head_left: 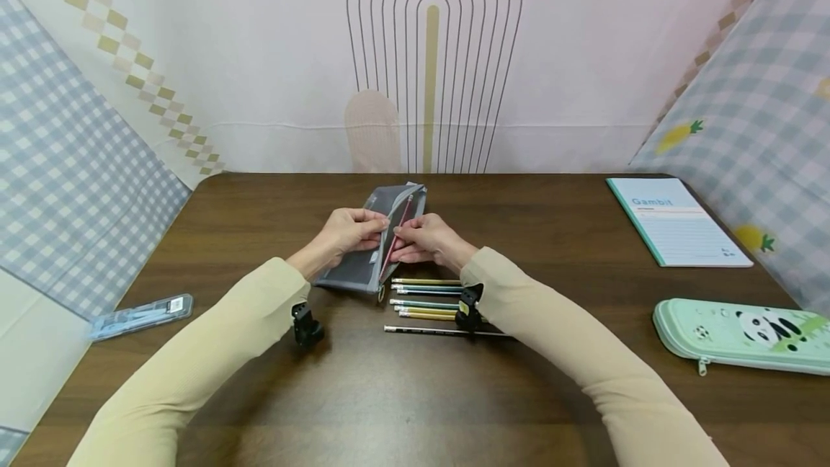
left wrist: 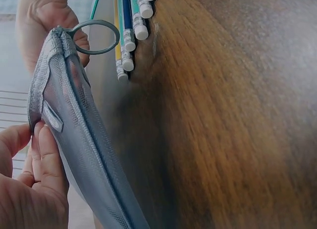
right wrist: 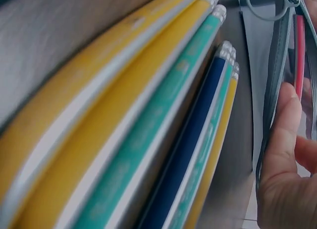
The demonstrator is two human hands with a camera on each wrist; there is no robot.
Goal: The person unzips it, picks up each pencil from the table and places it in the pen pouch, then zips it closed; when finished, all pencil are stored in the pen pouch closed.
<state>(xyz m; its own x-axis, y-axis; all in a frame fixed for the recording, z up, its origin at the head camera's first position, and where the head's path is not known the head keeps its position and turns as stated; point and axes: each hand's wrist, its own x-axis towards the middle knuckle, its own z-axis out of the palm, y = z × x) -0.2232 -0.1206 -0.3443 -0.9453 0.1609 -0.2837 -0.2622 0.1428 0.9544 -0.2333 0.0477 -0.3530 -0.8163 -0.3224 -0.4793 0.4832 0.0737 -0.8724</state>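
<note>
From the head view I see both hands at the middle of the frame, over the dark surface (head_left: 311, 402). My left hand (head_left: 353, 231) pinches the rim of the grey mesh pouch (head_left: 353, 270), whose zip gapes. My right hand (head_left: 429, 240) holds the red pencil (head_left: 400, 220) lengthwise in that opening; whether it also grips the pouch's far edge, I cannot tell. Just below, yellow, green and blue pencils (head_left: 421, 301) lie near a black pencil (head_left: 421, 330). A clear case (head_left: 143, 316) sits at left, a notebook (head_left: 687, 229) at upper right, a panda pencil case (head_left: 720, 337) at lower right.
</note>
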